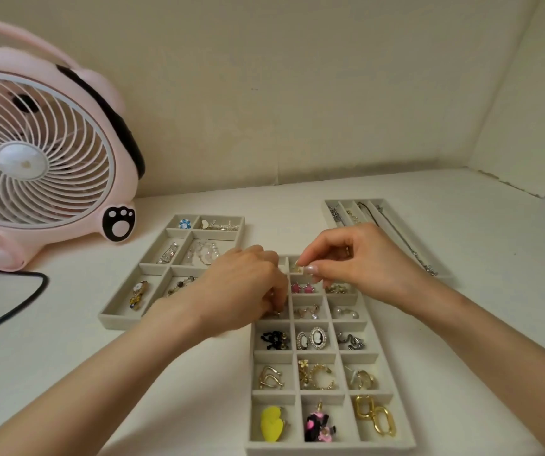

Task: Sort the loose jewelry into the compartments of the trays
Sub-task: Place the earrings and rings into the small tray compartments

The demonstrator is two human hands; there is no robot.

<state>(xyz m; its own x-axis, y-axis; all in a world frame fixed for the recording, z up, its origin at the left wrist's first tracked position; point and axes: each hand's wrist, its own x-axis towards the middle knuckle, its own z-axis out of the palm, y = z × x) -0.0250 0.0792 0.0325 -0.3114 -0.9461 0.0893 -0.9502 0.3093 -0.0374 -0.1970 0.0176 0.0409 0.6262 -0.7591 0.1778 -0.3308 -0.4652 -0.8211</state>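
Three grey-beige velvet trays sit on the white tabletop [297,212].

The centre grid tray [297,394] has three columns and six rows showing, the upper left ones hidden by a hand. Counted in it:
- two pink star studs [302,287]
- two oval cameo pieces [310,339]
- one black beaded piece [274,339]
- one yellow heart piece [271,422]
- two gold rectangular link earrings [374,419]
- one pink-and-black dangle [320,426]

The left tray [113,319] shows six compartments. One blue flower piece [184,224] lies in its far-left compartment.

The right tray with long slots [330,205] holds chains; the slot count is unclear.

The right hand [363,258] pinches a small gold piece [297,268] between thumb and forefinger, over the top middle compartment of the centre grid tray.

The left hand [241,287] has its fingers curled down into the left column, third row, with the tips at a small silver piece [277,313]. Cannot tell whether it is actually pinched.

One pink desk fan with a white grille [34,159] stands far left, with a black paw print on its foot. One black cable [17,301] runs beside it.
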